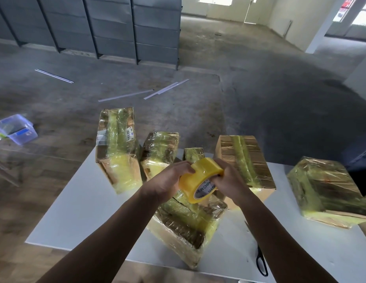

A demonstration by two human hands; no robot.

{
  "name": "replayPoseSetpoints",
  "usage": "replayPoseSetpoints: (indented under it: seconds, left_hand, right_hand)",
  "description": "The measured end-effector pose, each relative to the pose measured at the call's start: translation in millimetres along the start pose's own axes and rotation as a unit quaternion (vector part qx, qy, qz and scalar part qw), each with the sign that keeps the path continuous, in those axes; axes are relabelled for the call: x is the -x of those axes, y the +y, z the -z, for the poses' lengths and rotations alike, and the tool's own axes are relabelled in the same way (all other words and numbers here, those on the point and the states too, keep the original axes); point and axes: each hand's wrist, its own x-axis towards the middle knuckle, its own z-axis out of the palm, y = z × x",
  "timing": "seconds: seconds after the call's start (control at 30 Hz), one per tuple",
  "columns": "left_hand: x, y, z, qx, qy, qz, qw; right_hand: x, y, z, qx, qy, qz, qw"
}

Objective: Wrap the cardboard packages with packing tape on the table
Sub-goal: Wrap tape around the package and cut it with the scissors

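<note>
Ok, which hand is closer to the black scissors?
Right. The right hand holds the tape roll beyond the scissors; the left hand grips the roll's other side, farther left.

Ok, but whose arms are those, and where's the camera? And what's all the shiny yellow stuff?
There's no machine here: those are a person's own arms. The camera sits on their head and looks forward and down, so you see what they see. Their left hand and right hand both grip a yellow roll of packing tape, held up in the air. Below it is a white table with cardboard packages that are shiny with tape. The nearest package lies right under the roll. Black scissors lie near the table's front edge, partly hidden by the right arm. Off to the left sits a clear plastic box.
</note>
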Motion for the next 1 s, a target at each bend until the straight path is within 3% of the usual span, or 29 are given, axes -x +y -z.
replayPoseSetpoints:
  seconds: [0.43,0.53,0.63,0.67,0.77,0.87,0.93,1.0]
  left_hand:
    - [0,3,-8,-0.067,0.124,-0.005,0.99]
    - [-2,2,-4,0.018,0.144,-0.042,0.989]
    - [-5,4,-9,0.129,0.142,-0.04,0.98]
    - [-5,7,-14,0.151,0.162,-0.03,0.975]
    - [-6,7,-27,0.142,0.19,-0.032,0.971]
    - [-8,4,-32,0.168,0.215,-0.041,0.961]
    - [-10,3,-34,0.181,0.223,-0.041,0.957]
    - [-13,2,-34,0.174,0.22,-0.039,0.959]
  right_hand:
    - [-1,-1,2,0.019,0.003,0.025,1.0]
    - [-4,2,6,-0.065,-0.012,0.014,0.998]
    - [-2,4,-1,-0.25,-0.028,-0.105,0.962]
    - [-1,5,-7,-0.254,-0.015,-0.131,0.958]
    - [4,10,-25,-0.051,0.125,-0.046,0.99]
    - [11,-5,-25,0.029,0.246,0.098,0.964]
    - [12,-16,-23,0.008,0.218,0.121,0.969]
    - [13,-27,-18,-0.084,0.127,0.068,0.986]
